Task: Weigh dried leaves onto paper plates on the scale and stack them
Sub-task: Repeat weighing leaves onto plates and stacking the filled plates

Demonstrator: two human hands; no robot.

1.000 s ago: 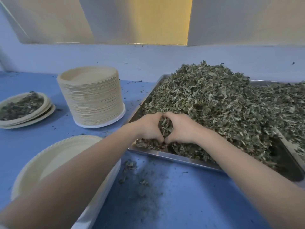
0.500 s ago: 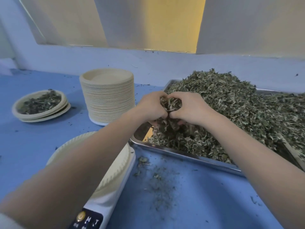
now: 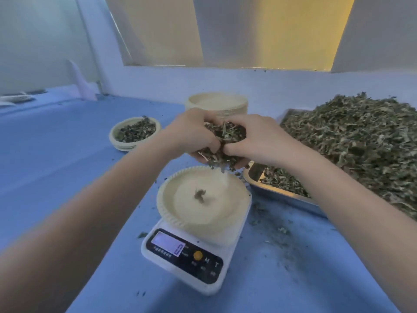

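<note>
My left hand (image 3: 191,134) and my right hand (image 3: 259,141) are cupped together around a clump of dried leaves (image 3: 224,134), held above the far edge of a paper plate (image 3: 180,213). That plate sits on a white digital scale (image 3: 187,265) whose display reads 0. A few leaf bits are dropping onto the plate's middle. To the right, a metal tray (image 3: 277,195) holds a big heap of dried leaves (image 3: 352,141).
A tall stack of unused paper plates (image 3: 216,105) stands behind my hands. Left of it, a short stack of filled plates (image 3: 135,132) rests on the blue table (image 3: 56,154). Leaf crumbs lie scattered between scale and tray. A wall and window ledge close the back.
Both hands lifted a clump of leaves out of the tray and carried it left, over the plate on the scale. Leaf bits began falling onto the plate.
</note>
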